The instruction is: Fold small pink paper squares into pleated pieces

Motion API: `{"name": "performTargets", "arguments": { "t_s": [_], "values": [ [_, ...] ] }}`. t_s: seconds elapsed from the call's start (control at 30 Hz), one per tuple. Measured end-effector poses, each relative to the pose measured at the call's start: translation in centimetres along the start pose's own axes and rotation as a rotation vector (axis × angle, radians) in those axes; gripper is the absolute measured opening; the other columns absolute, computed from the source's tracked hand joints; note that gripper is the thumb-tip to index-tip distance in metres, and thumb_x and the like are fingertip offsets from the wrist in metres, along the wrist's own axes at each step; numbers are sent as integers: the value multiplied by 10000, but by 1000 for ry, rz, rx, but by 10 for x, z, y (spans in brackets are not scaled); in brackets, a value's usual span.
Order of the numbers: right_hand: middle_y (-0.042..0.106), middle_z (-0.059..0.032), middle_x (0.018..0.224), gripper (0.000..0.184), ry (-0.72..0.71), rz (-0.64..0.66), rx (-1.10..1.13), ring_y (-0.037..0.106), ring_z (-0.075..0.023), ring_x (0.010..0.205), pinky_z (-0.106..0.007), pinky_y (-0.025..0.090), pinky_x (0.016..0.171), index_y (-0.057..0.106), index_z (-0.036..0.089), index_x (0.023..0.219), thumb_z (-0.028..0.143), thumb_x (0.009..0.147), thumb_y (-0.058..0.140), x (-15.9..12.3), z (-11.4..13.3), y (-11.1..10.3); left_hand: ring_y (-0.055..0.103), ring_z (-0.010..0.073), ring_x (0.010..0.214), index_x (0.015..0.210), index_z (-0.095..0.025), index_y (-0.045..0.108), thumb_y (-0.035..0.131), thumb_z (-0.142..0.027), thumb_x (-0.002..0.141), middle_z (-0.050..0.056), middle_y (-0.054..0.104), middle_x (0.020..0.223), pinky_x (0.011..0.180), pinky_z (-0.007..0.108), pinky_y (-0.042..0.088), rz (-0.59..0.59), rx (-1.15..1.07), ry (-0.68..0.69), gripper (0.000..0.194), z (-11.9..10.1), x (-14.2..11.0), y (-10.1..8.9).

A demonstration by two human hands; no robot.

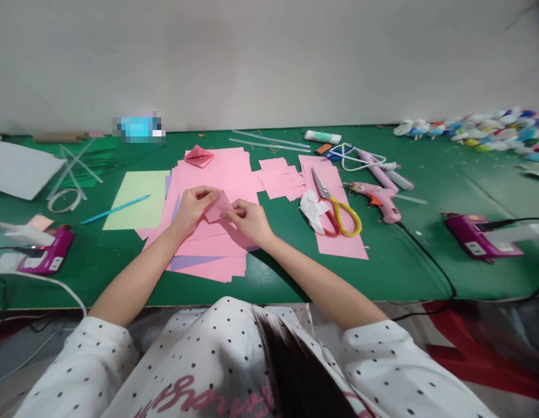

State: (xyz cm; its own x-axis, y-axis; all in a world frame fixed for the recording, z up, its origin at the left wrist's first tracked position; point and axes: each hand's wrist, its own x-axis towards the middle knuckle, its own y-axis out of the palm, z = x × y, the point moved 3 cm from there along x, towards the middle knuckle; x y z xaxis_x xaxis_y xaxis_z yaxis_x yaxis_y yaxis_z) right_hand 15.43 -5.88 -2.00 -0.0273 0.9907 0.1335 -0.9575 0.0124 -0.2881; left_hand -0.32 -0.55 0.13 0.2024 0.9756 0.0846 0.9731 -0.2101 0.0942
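Note:
A small piece of pink paper (219, 208) is held up between my two hands, tilted above a messy stack of pink sheets (225, 165). My left hand (196, 204) pinches its upper left side. At its lower right, my right hand (250, 219) grips the edge with thumb and fingers. Purple sheets (199, 262) peek out of the stack. On its far end sits a folded darker pink paper piece (199, 156). To the right of my hands lie several small pink paper squares (278, 179).
On the right, scissors (334, 203) and crumpled white tissue (313, 210) rest on pink strips, beside a pink glue gun (377, 198) with its cord. A blue pencil-like stick (116, 209) crosses a pale green sheet (136, 186) on the left. Purple power strips (482, 235) flank both sides.

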Motion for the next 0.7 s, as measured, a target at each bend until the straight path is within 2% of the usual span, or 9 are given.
{"name": "performTargets", "arguments": {
  "t_s": [0.17, 0.27, 0.37, 0.53, 0.7],
  "values": [
    [608, 31, 558, 312, -11, -1, -4, 437, -103, 505, -259, 325, 542, 633, 189, 741, 485, 826, 680, 1, -1, 1, 625, 158, 757, 791, -148, 779, 849, -439, 689, 66, 740, 834, 715, 282, 478, -14, 33, 24, 316, 0, -1, 1],
    [607, 28, 564, 342, -22, 10, 28, 455, -106, 505, -260, 335, 536, 610, 193, 725, 513, 814, 691, 0, 0, 1, 614, 151, 736, 775, -143, 768, 837, -443, 701, 56, 732, 808, 700, 276, 470, -2, 52, 34, 316, -3, -2, 2],
    [637, 9, 613, 370, -48, -4, 102, 519, -120, 531, -266, 384, 547, 634, 194, 781, 560, 833, 662, -1, 4, -1, 604, 145, 716, 763, -144, 766, 833, -436, 706, 46, 727, 780, 696, 274, 463, 42, 94, 45, 305, -7, -4, 3],
    [608, 12, 629, 408, -75, -80, 214, 541, -118, 536, -269, 443, 542, 601, 207, 797, 611, 848, 626, 2, 8, -6, 622, 160, 735, 755, -149, 774, 832, -420, 706, 51, 735, 768, 737, 292, 469, 153, 126, 6, 281, -5, -4, 5],
    [545, 45, 591, 374, -115, -44, 242, 503, -106, 499, -261, 432, 516, 525, 231, 807, 592, 891, 575, 3, 6, -4, 616, 158, 720, 755, -150, 772, 809, -419, 725, 49, 735, 772, 727, 296, 454, 233, 152, -40, 273, 1, -5, 7]
  ]
}}
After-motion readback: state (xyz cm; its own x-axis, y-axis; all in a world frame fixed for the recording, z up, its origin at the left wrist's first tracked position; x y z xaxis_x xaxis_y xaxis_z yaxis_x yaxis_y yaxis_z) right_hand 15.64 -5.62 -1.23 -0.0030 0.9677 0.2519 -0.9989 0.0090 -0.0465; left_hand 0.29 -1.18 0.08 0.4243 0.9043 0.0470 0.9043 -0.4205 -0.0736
